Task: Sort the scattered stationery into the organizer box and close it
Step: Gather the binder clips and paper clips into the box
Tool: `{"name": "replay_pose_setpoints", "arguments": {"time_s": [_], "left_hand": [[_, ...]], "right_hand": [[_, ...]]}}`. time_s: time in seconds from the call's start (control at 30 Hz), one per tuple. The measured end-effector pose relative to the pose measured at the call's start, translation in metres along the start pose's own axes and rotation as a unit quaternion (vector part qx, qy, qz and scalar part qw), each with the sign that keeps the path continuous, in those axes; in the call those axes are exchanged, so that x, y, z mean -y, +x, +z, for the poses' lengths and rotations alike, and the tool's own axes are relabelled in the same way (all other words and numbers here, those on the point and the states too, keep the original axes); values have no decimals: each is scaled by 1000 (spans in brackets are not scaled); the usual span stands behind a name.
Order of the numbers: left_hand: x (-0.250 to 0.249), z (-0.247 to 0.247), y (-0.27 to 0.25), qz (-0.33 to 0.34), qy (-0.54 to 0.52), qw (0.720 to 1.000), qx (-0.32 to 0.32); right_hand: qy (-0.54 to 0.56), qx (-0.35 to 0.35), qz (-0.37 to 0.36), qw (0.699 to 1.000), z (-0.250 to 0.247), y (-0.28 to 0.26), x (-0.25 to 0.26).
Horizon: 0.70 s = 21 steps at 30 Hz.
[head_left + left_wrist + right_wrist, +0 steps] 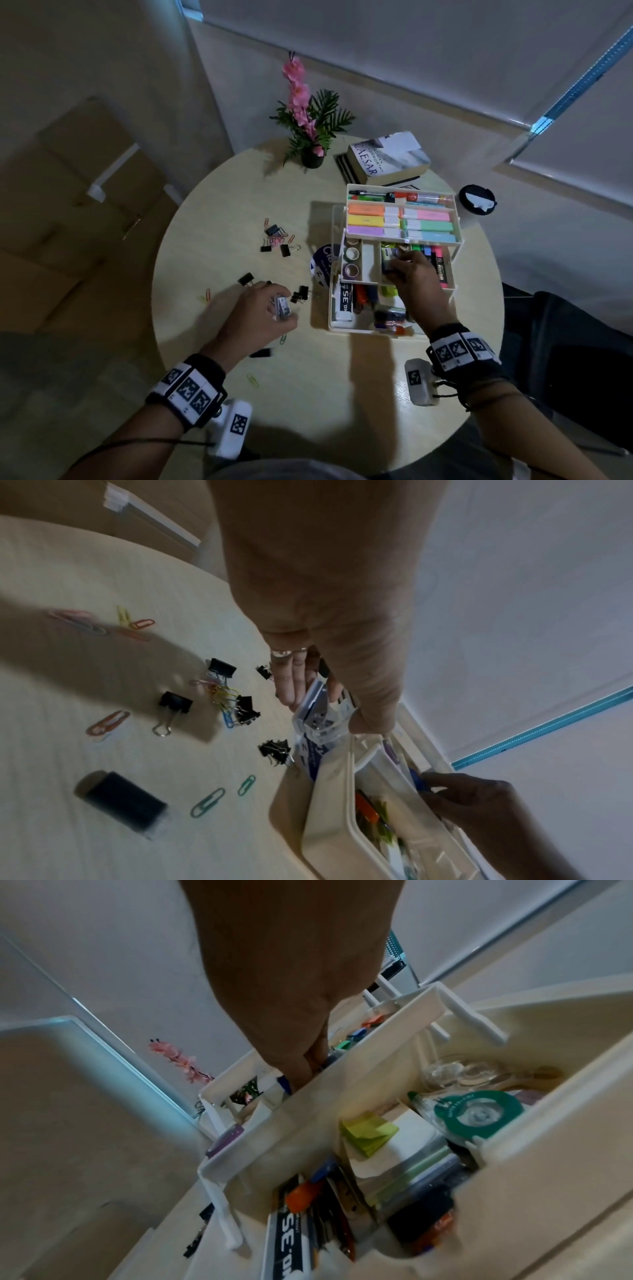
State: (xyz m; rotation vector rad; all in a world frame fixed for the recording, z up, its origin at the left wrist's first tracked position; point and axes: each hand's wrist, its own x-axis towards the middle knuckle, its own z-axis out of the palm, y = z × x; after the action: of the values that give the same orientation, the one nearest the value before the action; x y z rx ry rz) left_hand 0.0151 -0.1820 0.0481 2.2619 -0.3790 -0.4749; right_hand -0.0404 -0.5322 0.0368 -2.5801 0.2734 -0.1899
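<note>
The cream organizer box [331, 310] stands open on the round table, its tiered trays fanned out. My left hand [284, 308] hovers just left of it and grips small clear plastic boxes [313, 714] between thumb and fingers. My right hand [394, 265] reaches into the middle tray [449, 274], fingers curled round a small blue-and-white packet [388, 257]; the right wrist view shows only its blue corner [284, 1083]. Black binder clips [246, 279] and coloured paper clips [252, 380] lie scattered on the table. A black oblong item [123, 804] lies near my left wrist.
The top tray [457, 219] holds pastel highlighters. A blue-and-white tape roll [322, 263] leans at the box's left side. A flower pot [312, 159], stacked books [387, 157] and a black lid [477, 199] sit at the table's far side. More clips cluster [277, 238] mid-table.
</note>
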Motion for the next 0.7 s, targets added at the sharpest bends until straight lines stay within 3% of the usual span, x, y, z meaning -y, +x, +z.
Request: {"name": "replay_pose_setpoints", "arguments": {"time_s": [0.17,0.47,0.7], "left_hand": [[-23,21,-1,-6,-57,998,13],[-57,67,1,12,-120,992,38],[-72,100,5,56,-98,994,7]], "right_hand": [[20,0,-41,999,-7,1,-5],[52,-84,-21,995,-32,-40,-22],[79,5,-37,996,-26,-91,-51]]}}
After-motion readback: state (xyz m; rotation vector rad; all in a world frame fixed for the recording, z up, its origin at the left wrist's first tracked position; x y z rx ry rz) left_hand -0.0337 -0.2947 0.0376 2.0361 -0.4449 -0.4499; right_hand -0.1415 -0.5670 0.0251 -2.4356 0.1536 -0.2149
